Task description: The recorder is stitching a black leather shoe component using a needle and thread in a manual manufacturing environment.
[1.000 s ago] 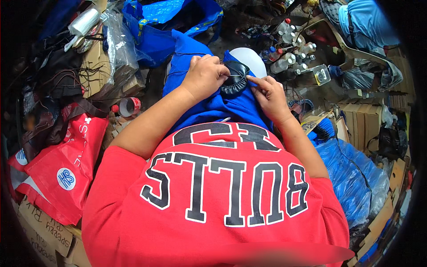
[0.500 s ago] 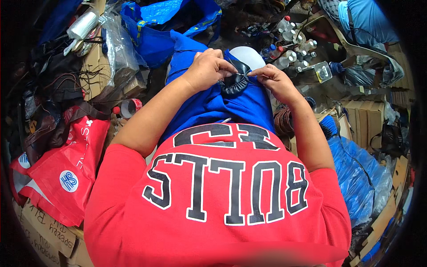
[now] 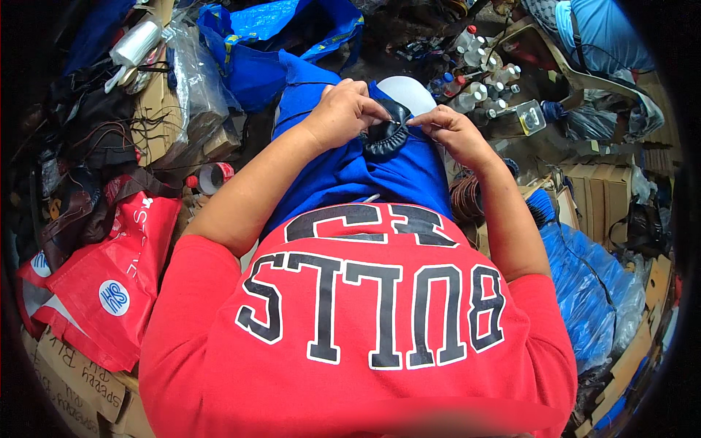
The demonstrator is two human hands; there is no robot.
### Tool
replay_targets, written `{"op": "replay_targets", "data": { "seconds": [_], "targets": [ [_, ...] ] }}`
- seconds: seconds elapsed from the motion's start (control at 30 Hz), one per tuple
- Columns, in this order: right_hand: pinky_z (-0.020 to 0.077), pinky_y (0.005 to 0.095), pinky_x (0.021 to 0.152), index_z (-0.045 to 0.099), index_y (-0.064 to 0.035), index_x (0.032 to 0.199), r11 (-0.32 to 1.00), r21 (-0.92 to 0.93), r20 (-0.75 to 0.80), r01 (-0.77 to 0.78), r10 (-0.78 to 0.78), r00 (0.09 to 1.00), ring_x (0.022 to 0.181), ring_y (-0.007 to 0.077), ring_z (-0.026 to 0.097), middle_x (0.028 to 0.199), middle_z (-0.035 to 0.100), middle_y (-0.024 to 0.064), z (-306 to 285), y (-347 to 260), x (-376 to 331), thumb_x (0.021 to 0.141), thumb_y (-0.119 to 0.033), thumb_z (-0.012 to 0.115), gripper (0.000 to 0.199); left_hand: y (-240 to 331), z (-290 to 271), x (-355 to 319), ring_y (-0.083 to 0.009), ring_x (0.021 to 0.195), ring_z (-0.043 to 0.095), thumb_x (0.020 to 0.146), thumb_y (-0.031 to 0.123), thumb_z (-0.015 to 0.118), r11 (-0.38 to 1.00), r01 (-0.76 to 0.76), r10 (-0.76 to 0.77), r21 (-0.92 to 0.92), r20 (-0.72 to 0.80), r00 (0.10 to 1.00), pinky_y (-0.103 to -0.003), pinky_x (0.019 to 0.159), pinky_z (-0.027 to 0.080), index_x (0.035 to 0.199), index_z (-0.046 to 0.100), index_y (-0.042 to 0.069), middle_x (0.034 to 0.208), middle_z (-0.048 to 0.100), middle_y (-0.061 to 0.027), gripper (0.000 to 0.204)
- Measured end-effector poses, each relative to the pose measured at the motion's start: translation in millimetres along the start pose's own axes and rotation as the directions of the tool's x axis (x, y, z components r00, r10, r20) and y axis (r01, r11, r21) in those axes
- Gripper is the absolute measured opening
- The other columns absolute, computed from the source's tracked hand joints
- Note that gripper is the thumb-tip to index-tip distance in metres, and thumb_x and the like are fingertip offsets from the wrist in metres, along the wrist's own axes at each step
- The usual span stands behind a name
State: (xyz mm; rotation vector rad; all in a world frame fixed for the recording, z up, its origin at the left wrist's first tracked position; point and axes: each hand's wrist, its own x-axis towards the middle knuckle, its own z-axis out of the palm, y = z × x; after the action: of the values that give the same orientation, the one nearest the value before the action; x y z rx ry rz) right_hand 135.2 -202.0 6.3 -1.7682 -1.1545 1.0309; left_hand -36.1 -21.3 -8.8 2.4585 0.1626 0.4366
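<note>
Cluttered floor; both hands pinch black gathered leather piece (image 3: 387,131) (glossy, puckered).

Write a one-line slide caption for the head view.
Both hands, left hand and right hand, pinch a black leather piece over a cluttered floor.

Dark, cluttered floor (image 3: 409,44) lay around me: flattened cardboard (image 3: 157,124) at upper left, a red bag (image 3: 102,292) lower left, small bottles (image 3: 478,80) upper right, blue plastic sheeting (image 3: 584,292) at right.
</note>
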Motion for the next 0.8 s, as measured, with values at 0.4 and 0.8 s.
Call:
{"op": "replay_targets", "data": {
  "seconds": [0.4, 0.8],
  "targets": [
    [0.0418, 0.0234, 0.082, 0.070, -0.0137, 0.104, 0.999, -0.025, 0.083, 0.030, -0.028, 0.996, 0.086, 0.0132, 0.053, 0.088, 0.056, 0.0029, -5, 7, 3, 0.077, -0.001, 0.059, 0.032, -4, -4, 13, -0.0205, 0.078, 0.051, 0.069, 0.004, 0.069, 0.988, -0.004, 0.037, -0.156, 0.204, 0.978, -0.030, 0.070, 0.044, 0.088, 0.073, 0.015, 0.074, 0.052, -0.0042, 0.022],
    [0.0412, 0.0233, 0.083, 0.069, -0.0137, 0.106, 0.999, 0.000, 0.035, 0.042, -0.042, 0.999, 0.088, 0.0135, 0.053, 0.088, 0.054, 0.0027, -1, 14, -1, 0.078, -0.002, 0.059, 0.032, -9, -3, -1, -0.0229, 0.079, 0.050, 0.069, 0.003, 0.067, 1.000, -0.007, 0.009, -0.011, 0.175, 0.984, -0.033, 0.072, 0.044, 0.098, 0.072, 0.024, 0.077, 0.055, -0.0039, 0.036]
  ]
}}
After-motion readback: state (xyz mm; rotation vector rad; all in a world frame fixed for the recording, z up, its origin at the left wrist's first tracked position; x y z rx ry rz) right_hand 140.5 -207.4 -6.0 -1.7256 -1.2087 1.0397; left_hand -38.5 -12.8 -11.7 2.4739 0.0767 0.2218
